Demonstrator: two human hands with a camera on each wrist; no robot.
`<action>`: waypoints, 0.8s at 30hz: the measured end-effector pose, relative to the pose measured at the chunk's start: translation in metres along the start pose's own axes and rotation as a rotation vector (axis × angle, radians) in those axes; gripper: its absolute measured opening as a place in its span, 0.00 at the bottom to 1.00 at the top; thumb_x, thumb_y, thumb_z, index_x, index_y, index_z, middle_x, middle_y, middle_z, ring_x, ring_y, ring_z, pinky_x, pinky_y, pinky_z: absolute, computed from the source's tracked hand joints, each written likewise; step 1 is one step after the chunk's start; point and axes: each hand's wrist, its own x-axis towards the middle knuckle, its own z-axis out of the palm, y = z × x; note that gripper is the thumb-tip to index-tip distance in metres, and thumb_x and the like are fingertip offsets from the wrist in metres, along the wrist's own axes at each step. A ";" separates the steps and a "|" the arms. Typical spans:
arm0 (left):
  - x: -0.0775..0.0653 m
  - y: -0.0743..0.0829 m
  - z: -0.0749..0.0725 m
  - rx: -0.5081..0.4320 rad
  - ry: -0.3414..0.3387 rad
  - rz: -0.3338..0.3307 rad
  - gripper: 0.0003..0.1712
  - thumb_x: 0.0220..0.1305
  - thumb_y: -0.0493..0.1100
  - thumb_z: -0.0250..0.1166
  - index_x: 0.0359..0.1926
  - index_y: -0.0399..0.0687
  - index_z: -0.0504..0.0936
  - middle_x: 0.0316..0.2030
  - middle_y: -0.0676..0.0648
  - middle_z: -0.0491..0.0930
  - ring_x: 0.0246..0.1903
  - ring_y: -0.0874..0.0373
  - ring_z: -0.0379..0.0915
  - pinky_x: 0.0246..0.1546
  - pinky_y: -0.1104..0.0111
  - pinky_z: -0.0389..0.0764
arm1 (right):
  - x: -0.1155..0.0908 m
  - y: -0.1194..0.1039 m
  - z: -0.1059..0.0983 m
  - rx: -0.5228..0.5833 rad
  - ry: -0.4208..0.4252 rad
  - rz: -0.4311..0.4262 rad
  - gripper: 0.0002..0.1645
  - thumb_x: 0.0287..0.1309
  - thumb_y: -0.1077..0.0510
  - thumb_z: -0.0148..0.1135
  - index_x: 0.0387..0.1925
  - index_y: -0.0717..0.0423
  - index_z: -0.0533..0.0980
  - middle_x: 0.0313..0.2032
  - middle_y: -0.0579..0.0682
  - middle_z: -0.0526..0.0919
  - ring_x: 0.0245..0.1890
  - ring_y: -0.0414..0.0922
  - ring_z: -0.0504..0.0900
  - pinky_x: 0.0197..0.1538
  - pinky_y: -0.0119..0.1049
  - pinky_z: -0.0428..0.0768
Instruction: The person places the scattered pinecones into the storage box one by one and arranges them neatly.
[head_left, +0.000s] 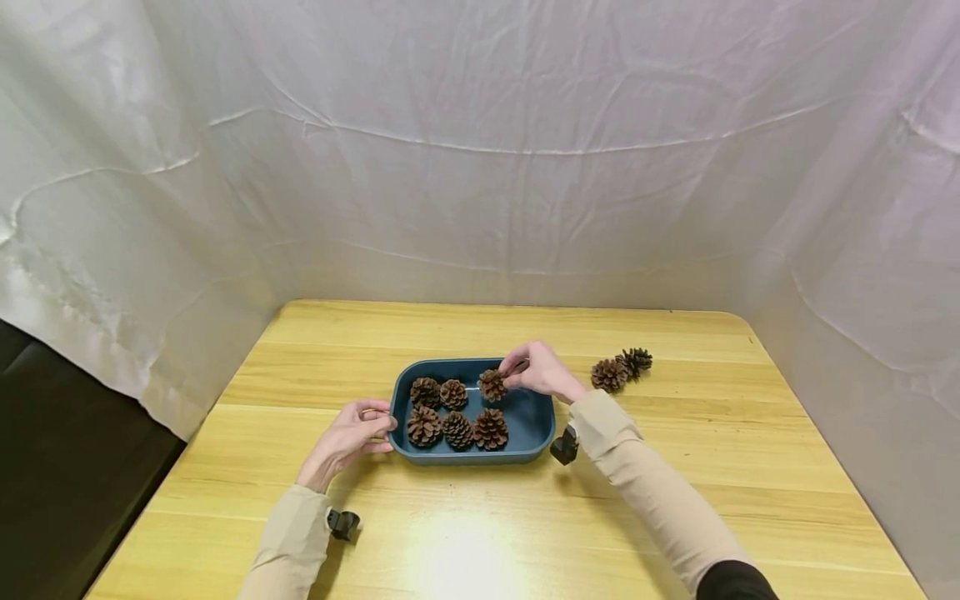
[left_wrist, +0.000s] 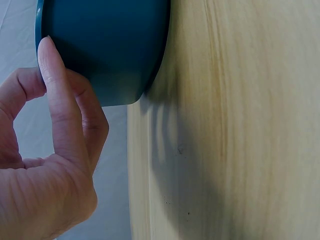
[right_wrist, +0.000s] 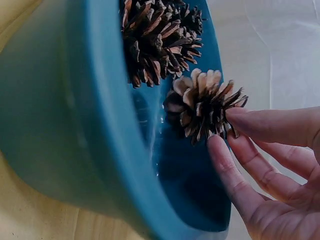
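A blue oblong basin (head_left: pixel 537 421) stands on the table. My left hand (head_left: pixel 348 435) pinches its left rim, thumb on the inside and fingers outside, as the left wrist view shows close up. Between the thumb and fingertips of my right hand (head_left: pixel 542 369) is a brown pine cone (right_wrist: pixel 205 105), held inside the basin near its far wall. Other pine cones lie in the basin in two rows: a far row beside the held one, including a small cone (head_left: pixel 453 394), and a near row ending in a large cone (head_left: pixel 491 428). The basin's right end is bare.
Two more pine cones, a brown one (head_left: pixel 608 376) and a darker one (head_left: pixel 635 362), lie together on the wooden table (head_left: pixel 675 467) right of the basin. A pale curtain (head_left: pixel 510 208) hangs behind and at the sides. Something black (head_left: pixel 67 450) fills the lower left.
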 end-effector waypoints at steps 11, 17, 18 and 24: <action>0.002 -0.001 -0.001 0.001 -0.006 0.005 0.26 0.70 0.32 0.53 0.63 0.22 0.58 0.36 0.50 0.79 0.30 0.65 0.78 0.33 0.75 0.88 | 0.003 0.000 0.008 -0.040 -0.016 -0.013 0.09 0.53 0.70 0.70 0.38 0.63 0.84 0.37 0.58 0.88 0.33 0.41 0.85 0.41 0.35 0.88; 0.002 -0.002 -0.001 0.002 -0.006 0.005 0.26 0.70 0.32 0.53 0.63 0.22 0.58 0.36 0.50 0.79 0.30 0.66 0.78 0.33 0.75 0.88 | 0.006 0.002 0.012 -0.051 -0.020 -0.022 0.09 0.52 0.70 0.71 0.37 0.62 0.84 0.36 0.57 0.88 0.33 0.41 0.85 0.40 0.34 0.87; 0.002 -0.002 -0.001 0.002 -0.005 0.006 0.26 0.70 0.32 0.53 0.63 0.22 0.58 0.36 0.50 0.79 0.30 0.66 0.78 0.33 0.75 0.88 | 0.006 0.002 0.012 -0.057 -0.017 -0.023 0.09 0.52 0.70 0.71 0.37 0.62 0.85 0.36 0.57 0.88 0.33 0.41 0.85 0.40 0.34 0.87; 0.002 -0.002 -0.001 -0.001 -0.003 0.007 0.26 0.70 0.32 0.53 0.63 0.22 0.58 0.35 0.50 0.79 0.30 0.65 0.78 0.33 0.75 0.88 | 0.006 0.003 0.015 -0.076 -0.011 -0.034 0.09 0.51 0.70 0.72 0.37 0.62 0.85 0.35 0.56 0.89 0.32 0.41 0.85 0.40 0.34 0.88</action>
